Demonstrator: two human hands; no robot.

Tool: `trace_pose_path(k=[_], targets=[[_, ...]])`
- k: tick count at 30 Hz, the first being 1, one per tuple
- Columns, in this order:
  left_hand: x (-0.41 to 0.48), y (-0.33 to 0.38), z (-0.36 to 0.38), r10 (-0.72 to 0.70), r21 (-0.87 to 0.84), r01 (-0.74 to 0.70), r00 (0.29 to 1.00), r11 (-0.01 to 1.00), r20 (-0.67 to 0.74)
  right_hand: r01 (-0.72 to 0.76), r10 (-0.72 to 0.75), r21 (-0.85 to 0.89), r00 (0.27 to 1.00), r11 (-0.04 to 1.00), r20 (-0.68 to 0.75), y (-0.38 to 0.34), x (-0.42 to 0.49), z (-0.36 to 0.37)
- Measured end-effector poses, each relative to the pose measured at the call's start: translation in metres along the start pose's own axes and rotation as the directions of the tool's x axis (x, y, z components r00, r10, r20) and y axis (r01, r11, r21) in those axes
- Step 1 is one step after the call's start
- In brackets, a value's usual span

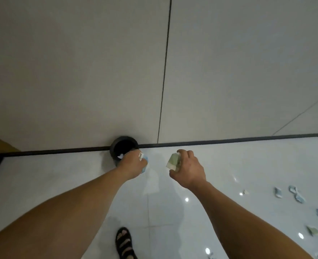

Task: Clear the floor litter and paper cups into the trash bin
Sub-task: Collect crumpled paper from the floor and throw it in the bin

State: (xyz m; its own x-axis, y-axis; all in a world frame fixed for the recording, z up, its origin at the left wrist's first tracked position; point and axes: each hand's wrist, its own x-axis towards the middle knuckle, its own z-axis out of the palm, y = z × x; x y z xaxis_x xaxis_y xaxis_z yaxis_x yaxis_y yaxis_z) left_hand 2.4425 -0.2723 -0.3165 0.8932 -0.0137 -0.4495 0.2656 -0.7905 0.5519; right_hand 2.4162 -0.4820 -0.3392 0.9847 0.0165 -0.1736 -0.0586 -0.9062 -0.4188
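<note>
Now we are standing before the bin (113, 148), which is sitting on the floor (61, 184) right against the wall (79, 71). Our left hand (134, 163) is reaching to the bin's near edge, and its fingers are curling tight around some blue and white scraps (145, 160). We are keeping them closed because, as we judge, the scraps are not yet fully over the opening. Our right hand (189, 170) is hanging near, a little apart from the bin, and its fingers and thumb are pinching a folded green paper (172, 161). It is probably waiting for its turn, since the opening is looking narrow for two hands. More litter (296, 195) is lying on the floor well to the right, in several small pieces, so the task is only partly done. We cannot tell if any piece is a cup. Light paper may be drifting aside while falling, so we should be opening the fingers low above the rim.
</note>
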Motion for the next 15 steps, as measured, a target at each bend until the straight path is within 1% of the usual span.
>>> trace_pose_path(k=[3,7,12,15], targets=[[0.018,-0.048,-0.05,-0.069,-0.028,0.067,0.995,0.997,-0.072,0.039,-0.039,0.002,0.998,0.999,0.051,-0.063,0.034,0.026],[0.046,-0.088,-0.104,-0.098,-0.029,0.096,0.991,0.995,-0.09,0.089,-0.089,0.011,0.995,0.996,0.042,-0.118,0.071,0.044],[0.091,-0.106,-0.136,-0.092,-0.041,0.088,0.991,0.995,-0.102,0.096,-0.097,0.012,0.993,0.995,0.065,-0.147,0.118,0.059],[0.125,-0.111,-0.135,-0.092,0.0,0.092,0.994,0.996,-0.062,0.076,-0.078,0.025,0.993,0.997,0.091,-0.15,0.15,0.075]])
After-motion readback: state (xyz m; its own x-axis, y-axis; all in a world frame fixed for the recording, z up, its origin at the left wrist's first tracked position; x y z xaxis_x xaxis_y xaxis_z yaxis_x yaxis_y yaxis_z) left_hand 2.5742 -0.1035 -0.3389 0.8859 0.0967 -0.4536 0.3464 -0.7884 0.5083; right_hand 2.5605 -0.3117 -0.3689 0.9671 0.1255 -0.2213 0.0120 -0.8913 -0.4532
